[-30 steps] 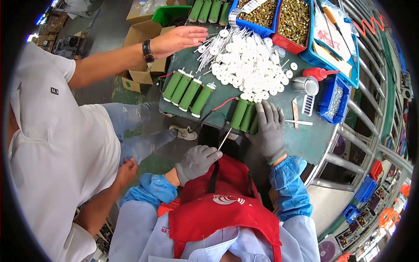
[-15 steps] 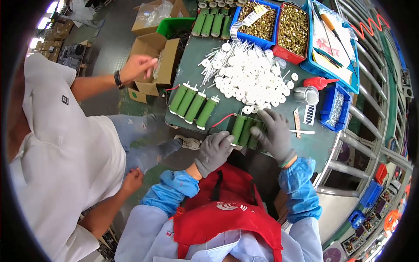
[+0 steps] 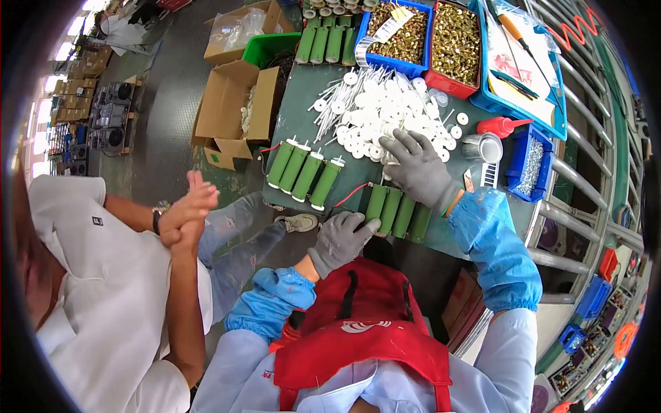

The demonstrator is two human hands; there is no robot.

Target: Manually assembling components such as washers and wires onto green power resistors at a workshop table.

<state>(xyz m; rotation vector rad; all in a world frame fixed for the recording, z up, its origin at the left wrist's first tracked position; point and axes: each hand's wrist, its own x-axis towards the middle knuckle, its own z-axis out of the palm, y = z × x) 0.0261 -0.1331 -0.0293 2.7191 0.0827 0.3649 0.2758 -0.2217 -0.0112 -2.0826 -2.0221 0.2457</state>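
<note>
My right hand (image 3: 420, 172), in a grey glove, reaches over the near edge of a pile of white discs and thin rods (image 3: 358, 113). Its fingers are spread, with the tips among the discs. At the table's front edge my left hand (image 3: 341, 239), gloved alike, has curled fingers against the lower end of a green cylinder (image 3: 376, 203). What it may pinch there is hidden. More green cylinders lie beside that one, partly under my right hand and forearm. To their left is another group of green cylinders (image 3: 306, 175), with white end caps and a red wire.
At the back stand a blue bin (image 3: 421, 67) and a red bin (image 3: 435, 79) of brass-coloured parts. Rightward are a blue tray (image 3: 559, 131) with tools, a red bottle (image 3: 501, 126), a tin (image 3: 484, 147) and a small blue bin (image 3: 513, 172). A person (image 3: 124, 275) stands at my left.
My right hand has moved from the near cylinders up and away onto the white pile. My left hand has stayed about where it was. The other person's hands have come together.
</note>
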